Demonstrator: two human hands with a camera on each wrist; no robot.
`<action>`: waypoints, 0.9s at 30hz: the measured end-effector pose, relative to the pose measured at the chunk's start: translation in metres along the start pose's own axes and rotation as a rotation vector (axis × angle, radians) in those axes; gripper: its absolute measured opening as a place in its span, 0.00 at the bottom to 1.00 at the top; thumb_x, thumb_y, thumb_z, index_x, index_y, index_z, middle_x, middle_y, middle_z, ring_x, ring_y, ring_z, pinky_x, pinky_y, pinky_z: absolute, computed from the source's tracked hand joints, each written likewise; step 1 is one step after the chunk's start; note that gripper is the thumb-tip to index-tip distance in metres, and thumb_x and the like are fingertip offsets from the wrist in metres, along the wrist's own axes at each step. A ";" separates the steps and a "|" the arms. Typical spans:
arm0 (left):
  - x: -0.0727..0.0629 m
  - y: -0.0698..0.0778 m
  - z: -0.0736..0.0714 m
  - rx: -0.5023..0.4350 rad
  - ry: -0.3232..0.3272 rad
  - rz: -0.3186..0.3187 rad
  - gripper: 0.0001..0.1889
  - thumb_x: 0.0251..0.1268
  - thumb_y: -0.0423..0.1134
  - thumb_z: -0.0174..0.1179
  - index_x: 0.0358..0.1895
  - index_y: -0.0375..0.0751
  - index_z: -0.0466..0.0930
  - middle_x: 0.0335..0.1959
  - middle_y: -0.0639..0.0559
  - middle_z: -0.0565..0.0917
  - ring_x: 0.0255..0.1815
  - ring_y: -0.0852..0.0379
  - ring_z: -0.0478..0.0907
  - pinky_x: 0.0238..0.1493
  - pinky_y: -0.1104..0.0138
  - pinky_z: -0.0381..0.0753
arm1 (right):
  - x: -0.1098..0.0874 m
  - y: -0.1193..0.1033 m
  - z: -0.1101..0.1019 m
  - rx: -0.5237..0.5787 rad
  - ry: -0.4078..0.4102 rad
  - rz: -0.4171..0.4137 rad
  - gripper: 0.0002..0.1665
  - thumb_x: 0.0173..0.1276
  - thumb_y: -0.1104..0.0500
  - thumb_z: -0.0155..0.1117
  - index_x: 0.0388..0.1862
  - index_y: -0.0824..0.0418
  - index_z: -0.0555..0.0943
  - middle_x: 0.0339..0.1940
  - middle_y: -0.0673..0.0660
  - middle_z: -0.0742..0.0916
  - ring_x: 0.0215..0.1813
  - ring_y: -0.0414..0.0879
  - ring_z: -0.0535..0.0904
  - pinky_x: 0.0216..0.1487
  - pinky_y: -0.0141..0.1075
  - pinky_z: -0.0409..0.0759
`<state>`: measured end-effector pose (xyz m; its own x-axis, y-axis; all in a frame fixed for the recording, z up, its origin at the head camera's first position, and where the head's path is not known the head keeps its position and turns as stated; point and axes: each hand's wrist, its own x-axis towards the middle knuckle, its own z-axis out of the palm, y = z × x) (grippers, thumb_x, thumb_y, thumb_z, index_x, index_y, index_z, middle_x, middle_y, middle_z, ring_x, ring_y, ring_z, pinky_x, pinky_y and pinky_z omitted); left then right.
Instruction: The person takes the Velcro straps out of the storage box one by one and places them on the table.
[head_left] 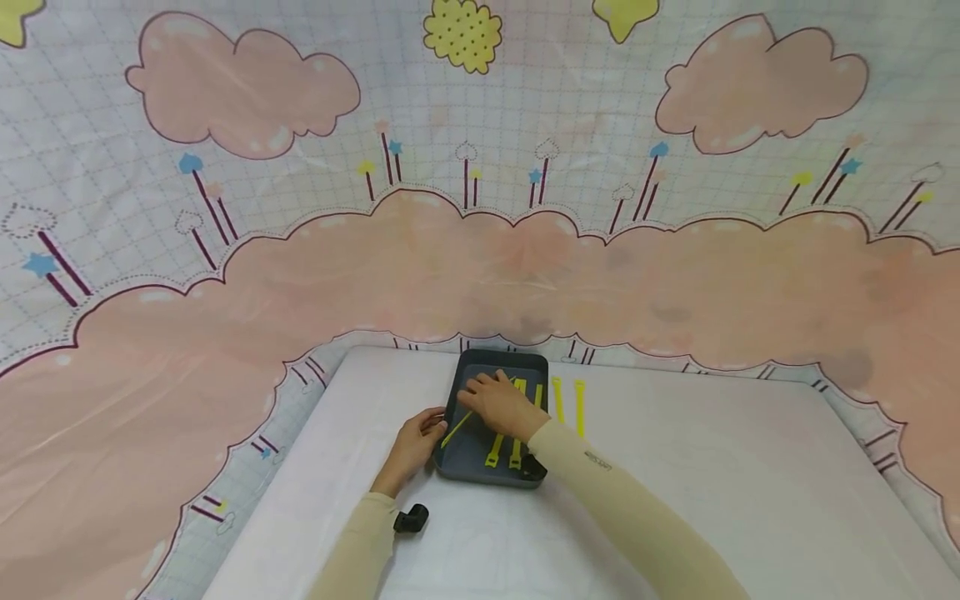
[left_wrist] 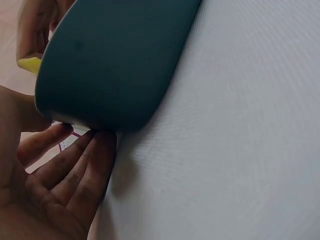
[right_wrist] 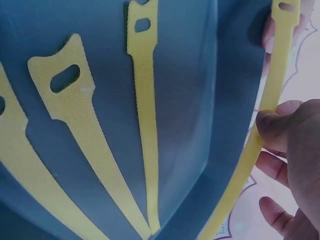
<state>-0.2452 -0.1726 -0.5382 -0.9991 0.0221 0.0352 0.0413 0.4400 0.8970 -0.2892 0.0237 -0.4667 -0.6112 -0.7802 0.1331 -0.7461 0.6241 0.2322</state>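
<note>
My right hand [head_left: 506, 407] reaches over the dark grey tray [head_left: 468, 473]. Between thumb and fingers it pinches a yellow cable-tie strap [right_wrist: 271, 95], which runs slantwise along the tray's left side, its slotted head sticking out past the fingers. More yellow straps [right_wrist: 75, 105] with slotted heads lie on the tray floor, partly hidden under my right arm in the head view. My left hand [head_left: 416, 437] holds the tray's left edge; in the left wrist view its fingertips [left_wrist: 102, 142] rest against the outer wall, with the thumb up by the rim.
Two more yellow straps [head_left: 580, 408] lie on the white table [head_left: 690, 467] just right of the tray. A black wrist camera [head_left: 411, 519] sits on my left sleeve. Behind the table hangs a printed cloth [head_left: 480, 275] with clouds.
</note>
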 end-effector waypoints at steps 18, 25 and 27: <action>0.003 -0.004 0.002 0.014 0.014 -0.015 0.19 0.73 0.36 0.56 0.64 0.37 0.75 0.55 0.36 0.83 0.58 0.42 0.81 0.60 0.51 0.79 | -0.021 0.013 -0.016 0.242 0.107 0.076 0.13 0.69 0.62 0.64 0.50 0.52 0.77 0.48 0.48 0.87 0.50 0.45 0.81 0.51 0.39 0.83; 0.003 -0.002 0.002 0.019 0.012 -0.014 0.19 0.72 0.36 0.56 0.64 0.36 0.75 0.55 0.36 0.83 0.58 0.41 0.80 0.61 0.50 0.78 | -0.028 0.017 -0.017 0.312 0.153 0.151 0.11 0.69 0.62 0.65 0.48 0.52 0.80 0.46 0.47 0.87 0.48 0.44 0.80 0.51 0.36 0.82; 0.003 -0.001 0.002 0.017 0.018 -0.010 0.19 0.72 0.36 0.57 0.63 0.36 0.76 0.54 0.36 0.84 0.58 0.41 0.80 0.60 0.50 0.79 | -0.031 0.018 -0.017 0.301 0.180 0.143 0.10 0.68 0.62 0.65 0.46 0.52 0.80 0.44 0.47 0.86 0.47 0.43 0.80 0.50 0.36 0.82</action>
<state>-0.2484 -0.1707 -0.5397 -0.9994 0.0016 0.0337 0.0308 0.4554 0.8898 -0.2797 0.0583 -0.4501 -0.6788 -0.6622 0.3173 -0.7170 0.6911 -0.0915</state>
